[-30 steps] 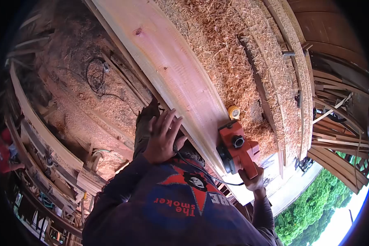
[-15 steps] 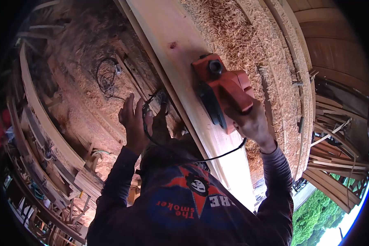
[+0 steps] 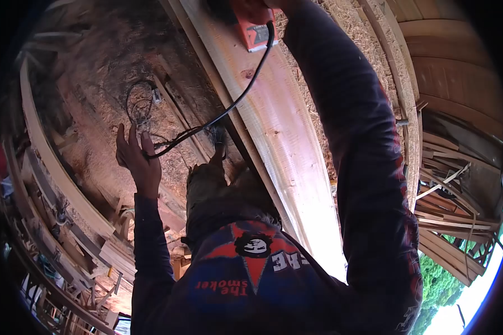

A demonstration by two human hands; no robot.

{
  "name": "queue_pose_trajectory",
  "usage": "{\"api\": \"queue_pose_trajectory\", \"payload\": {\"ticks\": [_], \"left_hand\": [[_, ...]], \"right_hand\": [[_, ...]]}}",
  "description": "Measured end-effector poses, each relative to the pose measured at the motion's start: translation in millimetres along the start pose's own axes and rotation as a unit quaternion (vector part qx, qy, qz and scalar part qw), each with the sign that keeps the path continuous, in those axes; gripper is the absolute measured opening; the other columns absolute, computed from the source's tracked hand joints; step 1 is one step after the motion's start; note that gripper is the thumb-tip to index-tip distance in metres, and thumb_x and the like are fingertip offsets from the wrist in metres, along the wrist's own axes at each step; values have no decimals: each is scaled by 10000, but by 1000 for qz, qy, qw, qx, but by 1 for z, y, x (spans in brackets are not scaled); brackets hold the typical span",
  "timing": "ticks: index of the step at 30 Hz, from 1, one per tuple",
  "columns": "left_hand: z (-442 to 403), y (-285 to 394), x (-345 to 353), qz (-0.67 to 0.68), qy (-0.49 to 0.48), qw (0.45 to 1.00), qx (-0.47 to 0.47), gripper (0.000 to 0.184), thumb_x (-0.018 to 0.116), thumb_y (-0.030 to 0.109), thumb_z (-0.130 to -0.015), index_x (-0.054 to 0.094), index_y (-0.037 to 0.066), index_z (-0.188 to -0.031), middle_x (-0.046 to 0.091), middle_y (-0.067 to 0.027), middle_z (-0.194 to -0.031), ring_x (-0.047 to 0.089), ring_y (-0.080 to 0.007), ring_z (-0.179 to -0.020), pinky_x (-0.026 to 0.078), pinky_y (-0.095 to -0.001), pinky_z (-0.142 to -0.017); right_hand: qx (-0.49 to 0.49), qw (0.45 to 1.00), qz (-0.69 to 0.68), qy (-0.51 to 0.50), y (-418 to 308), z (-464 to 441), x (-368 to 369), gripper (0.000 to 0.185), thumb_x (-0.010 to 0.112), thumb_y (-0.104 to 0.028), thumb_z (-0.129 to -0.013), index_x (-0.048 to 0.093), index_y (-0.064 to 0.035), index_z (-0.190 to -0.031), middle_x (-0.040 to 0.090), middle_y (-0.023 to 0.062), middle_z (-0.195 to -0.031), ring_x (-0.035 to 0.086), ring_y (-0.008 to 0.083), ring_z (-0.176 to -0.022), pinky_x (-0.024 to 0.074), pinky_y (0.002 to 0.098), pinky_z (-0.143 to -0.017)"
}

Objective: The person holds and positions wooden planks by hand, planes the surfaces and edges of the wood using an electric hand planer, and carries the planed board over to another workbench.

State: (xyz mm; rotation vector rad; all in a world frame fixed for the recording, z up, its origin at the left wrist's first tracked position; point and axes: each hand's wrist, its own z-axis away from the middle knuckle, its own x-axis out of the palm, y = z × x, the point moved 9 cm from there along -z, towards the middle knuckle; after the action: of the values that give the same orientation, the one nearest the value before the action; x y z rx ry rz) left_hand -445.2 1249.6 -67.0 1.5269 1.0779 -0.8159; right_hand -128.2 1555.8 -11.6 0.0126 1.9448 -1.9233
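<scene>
Red planer [image 3: 257, 28], partly cut off by top edge of view, sits on far stretch of pale board [image 3: 285, 145]; dark-marked end, black cord [image 3: 223, 114] trailing across board. Board smooth, pinkish streak, dark knots. Right hand [image 3: 282, 4] at planer; fingers mostly cropped, grip cannot be told. Left hand [image 3: 138, 156] left of board, fingers spread, cord against thumb side. Versus half-second ago: planer farther along board, past knot; left hand farther from board.
</scene>
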Motion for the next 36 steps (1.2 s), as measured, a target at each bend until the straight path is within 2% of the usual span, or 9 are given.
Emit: {"api": "queue_pose_trajectory", "payload": {"ticks": [2,3,5,10,13,16,28,34,36], "left_hand": [[5,-22,4,-9,4,1000,-15,437,459,331,-1087,524,45,-1412,377,-235,-1540,361,-412,-1424,210,-561,-1154],[12,-33,9,-14,2,1000,-28,434,464,329,-1086,529,44,-1406,380,-234,-1539,365,-413,-1423,218,-562,-1151],[35,-50,33,-47,-7,998,-36,433,486,330,-1074,544,37,-1387,397,-245,-1522,375,-418,-1413,236,-574,-1137],[110,7,83,4,-168,985,47,445,547,327,-1025,565,33,-1360,407,-271,-1506,379,-405,-1412,243,-599,-1122],[142,75,87,51,-245,962,113,463,590,339,-996,573,43,-1352,401,-236,-1531,351,-399,-1441,211,-615,-1155],[159,111,83,124,-282,940,148,480,594,361,-991,575,43,-1351,397,-216,-1546,330,-393,-1465,190,-626,-1168],[35,-30,126,10,-234,971,51,433,549,317,-1006,580,10,-1309,435,-258,-1474,353,-394,-1421,229,-601,-1121],[-37,-116,138,-33,-211,977,-25,469,574,374,-1014,601,23,-1324,452,-249,-1485,396,-382,-1400,245,-600,-1101],[-58,-139,160,-114,-304,946,-24,550,576,473,-1001,579,70,-1375,432,-212,-1528,376,-392,-1421,245,-653,-1110]], "right_hand": [[0,970,-217,-112,23,37,7,47,658,-103,-837,671,-70,-806,619,16,-615,582,129,-485,436,316,-421],[48,997,56,-4,-23,92,-4,58,637,-124,-843,672,-77,-848,663,79,-694,647,221,-581,511,376,-517],[-244,840,482,-39,-48,178,22,295,699,-157,-800,778,-164,-1085,716,144,-845,726,312,-802,574,412,-675],[241,967,66,52,-39,428,31,380,723,-132,-893,649,-15,-1247,698,200,-1126,695,327,-1032,544,414,-870],[225,959,167,45,-42,561,49,227,766,-121,-843,657,-17,-1013,653,198,-854,666,356,-566,502,422,-480],[193,957,216,24,-58,614,65,195,774,-86,-823,648,-16,-953,572,154,-746,622,362,-535,481,423,-463],[277,954,65,95,-32,330,53,390,799,-231,-841,636,44,-1062,679,301,-808,709,471,-844,549,470,-613],[160,979,102,74,-42,81,52,249,642,-178,-832,695,-12,-1010,702,292,-873,709,436,-838,568,498,-740],[-39,970,211,114,-47,-5,55,217,582,-175,-846,722,-58,-965,703,246,-799,706,402,-709,556,477,-624]]}}
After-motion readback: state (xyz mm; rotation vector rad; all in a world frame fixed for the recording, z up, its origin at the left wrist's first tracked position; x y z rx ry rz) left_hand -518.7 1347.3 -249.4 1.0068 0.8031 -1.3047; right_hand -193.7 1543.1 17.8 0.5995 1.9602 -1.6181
